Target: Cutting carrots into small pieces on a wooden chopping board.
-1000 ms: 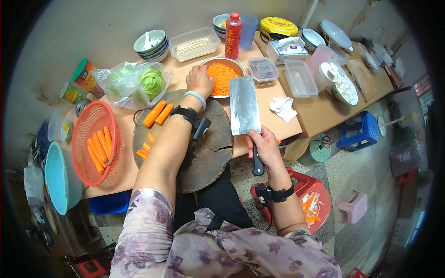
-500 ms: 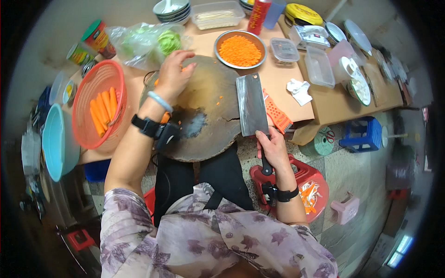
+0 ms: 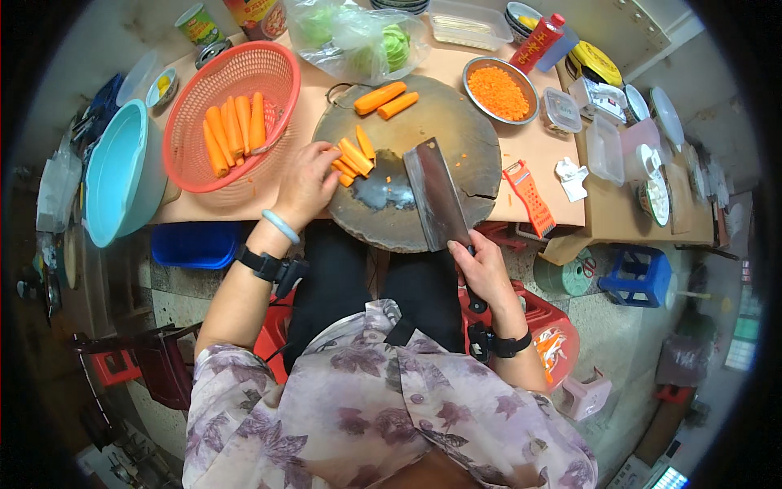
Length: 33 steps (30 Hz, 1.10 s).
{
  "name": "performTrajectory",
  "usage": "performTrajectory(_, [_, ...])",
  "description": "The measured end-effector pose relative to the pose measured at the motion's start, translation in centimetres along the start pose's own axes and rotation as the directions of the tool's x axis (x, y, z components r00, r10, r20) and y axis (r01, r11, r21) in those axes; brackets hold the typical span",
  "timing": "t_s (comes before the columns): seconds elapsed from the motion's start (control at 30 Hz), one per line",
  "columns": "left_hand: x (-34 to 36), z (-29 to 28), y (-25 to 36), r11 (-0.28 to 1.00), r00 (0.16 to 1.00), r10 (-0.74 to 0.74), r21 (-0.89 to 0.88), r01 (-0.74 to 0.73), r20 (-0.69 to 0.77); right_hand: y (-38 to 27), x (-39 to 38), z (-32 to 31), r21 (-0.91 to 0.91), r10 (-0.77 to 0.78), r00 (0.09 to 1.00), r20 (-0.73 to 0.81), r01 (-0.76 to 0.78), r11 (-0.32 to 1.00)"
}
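My right hand (image 3: 482,269) is closed round the black handle of a cleaver (image 3: 440,191). Its broad blade lies over the right half of a round wooden chopping block (image 3: 456,122). At the block's left edge, my left hand (image 3: 308,183) has its fingers curled against the ends of several cut carrot pieces (image 3: 353,158). Two larger peeled carrot lengths (image 3: 380,98) rest at the far side of the block. Small orange bits and a dark wet patch mark the wood.
Left stand a red basket (image 3: 183,122) of whole carrots and a turquoise basin (image 3: 122,191). Bagged green cabbage (image 3: 397,47) sits behind the block. To the right are a metal bowl (image 3: 533,114) of chopped carrot, an orange grater (image 3: 529,198), crumpled tissue (image 3: 572,179) and clear containers.
My left hand has drawn back from over the block to the carrot pieces at its left edge, uncovering the carrots. The cleaver has moved inward from the block's right rim. The view has shifted.
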State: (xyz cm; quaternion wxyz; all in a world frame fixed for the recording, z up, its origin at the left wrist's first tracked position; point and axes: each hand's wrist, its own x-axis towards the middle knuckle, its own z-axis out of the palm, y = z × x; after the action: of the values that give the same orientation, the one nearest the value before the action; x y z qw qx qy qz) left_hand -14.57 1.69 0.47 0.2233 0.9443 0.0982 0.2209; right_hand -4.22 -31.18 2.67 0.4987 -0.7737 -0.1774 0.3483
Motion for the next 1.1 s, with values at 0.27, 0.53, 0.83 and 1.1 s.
performTrajectory(0.27, [-1.2,1.6,-0.1,0.999,0.999,0.038,0.022,-0.037,-0.03,-1.6,0.0,2.5,-0.181,-0.012,0.996,0.088,0.027,0.983])
performTrajectory(0.53, [1.1,4.2,-1.5,0.995,0.995,0.083,0.058,-0.086,0.054,-3.5,0.9,0.5,-0.25,0.016,0.998,-0.056,-0.03,0.968])
performTrajectory(0.83, [2.0,5.6,0.1,0.994,0.984,0.102,0.016,-0.106,0.144,-2.8,3.3,-0.5,-0.464,-0.227,0.968,-0.105,0.154,0.872])
performTrajectory(1.1, [0.3,5.2,2.3,0.976,0.958,0.209,-0.1,-0.192,0.195,-2.7,3.2,-0.8,-0.61,-0.355,0.935,-0.018,0.272,0.745])
